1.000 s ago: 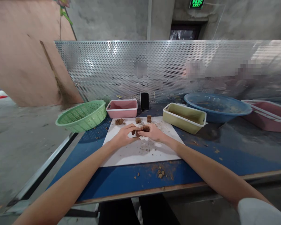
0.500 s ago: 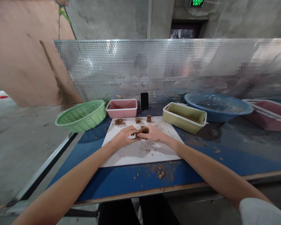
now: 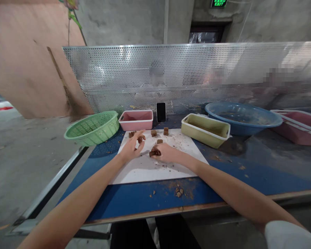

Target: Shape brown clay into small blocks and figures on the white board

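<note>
Leftward moved my left grip point(image 3: 131, 148), its hold unclear, while my right grip point(image 3: 167, 153) fingertip-pinches a brown lump point(image 3: 153, 153), EXIT sign point(image 3: 219, 3) beyond.

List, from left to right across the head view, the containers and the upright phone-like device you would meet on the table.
Green basket → small pink bin → phone-like device → olive-green bin → blue basin → pink tub at the right edge.
</note>
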### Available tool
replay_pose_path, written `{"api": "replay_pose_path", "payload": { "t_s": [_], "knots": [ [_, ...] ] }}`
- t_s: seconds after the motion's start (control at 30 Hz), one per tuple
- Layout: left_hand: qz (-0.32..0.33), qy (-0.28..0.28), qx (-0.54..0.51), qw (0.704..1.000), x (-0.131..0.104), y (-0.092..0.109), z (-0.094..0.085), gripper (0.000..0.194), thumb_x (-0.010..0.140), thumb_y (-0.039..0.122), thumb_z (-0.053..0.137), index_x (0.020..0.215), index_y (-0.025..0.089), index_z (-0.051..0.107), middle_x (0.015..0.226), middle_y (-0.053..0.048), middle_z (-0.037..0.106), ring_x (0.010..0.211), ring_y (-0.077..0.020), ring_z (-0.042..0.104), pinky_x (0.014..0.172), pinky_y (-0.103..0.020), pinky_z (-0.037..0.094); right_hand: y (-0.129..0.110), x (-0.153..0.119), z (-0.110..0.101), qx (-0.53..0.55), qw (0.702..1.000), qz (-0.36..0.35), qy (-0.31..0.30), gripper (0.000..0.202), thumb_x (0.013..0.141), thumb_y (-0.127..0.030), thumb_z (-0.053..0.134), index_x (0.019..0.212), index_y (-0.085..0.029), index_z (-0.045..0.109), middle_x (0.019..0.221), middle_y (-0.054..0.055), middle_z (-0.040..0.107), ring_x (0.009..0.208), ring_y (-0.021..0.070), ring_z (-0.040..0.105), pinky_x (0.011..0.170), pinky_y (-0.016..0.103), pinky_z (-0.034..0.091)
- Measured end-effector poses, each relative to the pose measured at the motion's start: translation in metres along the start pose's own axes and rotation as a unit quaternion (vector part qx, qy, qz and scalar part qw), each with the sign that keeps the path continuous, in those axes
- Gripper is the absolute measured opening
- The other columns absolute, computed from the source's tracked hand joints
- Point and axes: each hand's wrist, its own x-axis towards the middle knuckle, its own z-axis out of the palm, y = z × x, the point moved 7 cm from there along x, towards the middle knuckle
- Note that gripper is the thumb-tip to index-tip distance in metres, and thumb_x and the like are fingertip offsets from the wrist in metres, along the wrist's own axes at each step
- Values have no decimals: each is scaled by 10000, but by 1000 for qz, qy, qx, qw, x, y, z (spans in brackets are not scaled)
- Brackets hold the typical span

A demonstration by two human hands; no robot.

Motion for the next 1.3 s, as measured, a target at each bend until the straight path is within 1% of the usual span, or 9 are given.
{"api": "replay_pose_path", "payload": {
  "t_s": [0.1,0.2,0.4,0.63,0.83,0.93,1.03,1.2,1.3],
  "knots": [
    [-23,31,-16,999,0,-6,0,502,1005,277,505,1494,202,420,1071,-78,693,881,-181,651,804,-329,564,-8,2,4,-26,999,-31,-24,116,924,-163,664,908,-163,778,933,95,780,823,202,685,774,303,473],
    [-26,42,-7,999,0,-9,1,444,1008,268,515,1444,204,462,1056,-68,693,886,-171,656,793,-307,557,-11,3,7,-47,997,-61,-24,154,978,-213,652,922,-163,787,917,92,767,797,191,666,778,303,456],
    [-35,56,-1,998,-1,-10,0,364,1010,251,517,1370,196,538,1023,-66,700,851,-154,668,655,-227,518,-3,5,12,-76,995,-69,-10,233,1008,-252,660,829,-148,766,826,77,718,725,166,601,725,290,402],
    [-44,56,9,997,0,-9,1,335,1010,274,509,1335,212,559,1020,-61,708,839,-166,686,531,-206,456,-5,7,14,-84,994,-65,-11,216,1010,-216,653,853,-126,771,818,72,714,717,147,581,727,273,389],
    [-28,67,23,997,2,-8,1,269,1015,273,493,1251,194,596,998,-62,722,840,-180,689,759,-313,547,-5,9,16,-88,995,-40,-8,205,1000,-193,651,864,-124,788,818,81,728,713,148,588,713,267,389],
    [-18,57,36,998,3,-5,2,249,1006,257,497,1220,194,607,1003,-61,733,870,-193,695,816,-337,548,-12,10,18,-82,994,-68,-20,205,1008,-226,649,899,-139,799,823,78,736,723,152,600,720,262,401],
    [-10,65,35,997,4,-4,1,252,1000,248,499,1220,193,608,1000,-60,735,898,-202,699,835,-343,547,-7,13,17,-82,996,-22,-11,193,987,-178,656,856,-130,790,826,83,741,730,154,613,708,257,405],
    [-38,76,15,996,3,-11,2,251,999,263,499,1209,192,617,1007,-71,732,884,-203,698,784,-333,554,-13,14,20,-74,996,-44,-19,205,990,-185,655,845,-132,788,808,75,733,717,153,604,719,266,414],
    [-64,94,2,993,3,-16,1,242,1000,265,490,1183,188,628,972,-71,729,855,-201,699,738,-322,551,-21,11,25,-55,995,-73,-34,170,996,-173,642,920,-150,792,844,63,725,750,155,615,754,272,438]
  ]
}}
